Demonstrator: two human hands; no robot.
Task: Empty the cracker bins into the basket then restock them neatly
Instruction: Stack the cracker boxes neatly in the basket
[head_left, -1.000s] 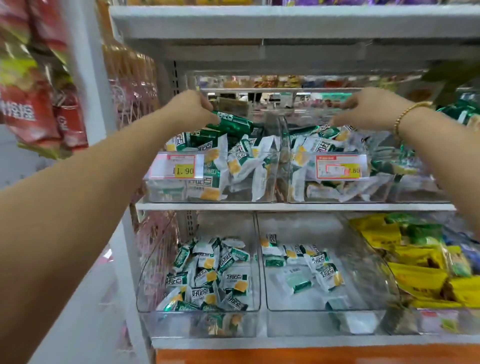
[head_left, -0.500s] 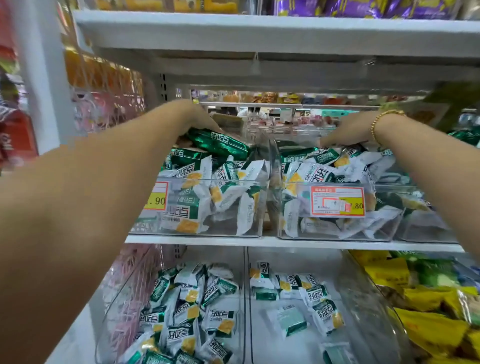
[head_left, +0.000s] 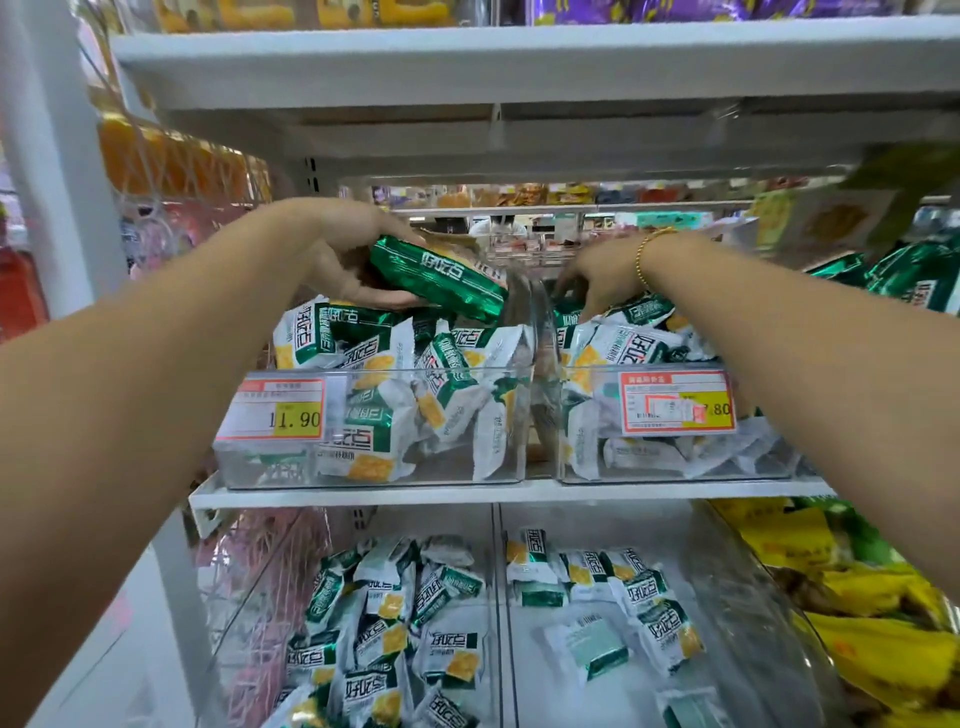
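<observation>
the left hand (head_left: 337, 254) is gripping a glossy green foil pack (head_left: 441, 283), fingers curling round its long pillow shape, just above the heap in the left clear bin (head_left: 260, 462). the right hand (head_left: 597, 283) is digging into the right bin (head_left: 649, 470). its fingertips are hiding among crinkly white-and-green packets (head_left: 447, 395), so i cannot tell their grasp. both rigid bins are looking nearly full and no basket is showing, so emptying is seemingly only beginning.

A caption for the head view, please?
Left hand holds a green cracker pack over the upper left bin; right hand reaches into the right bin.
</observation>
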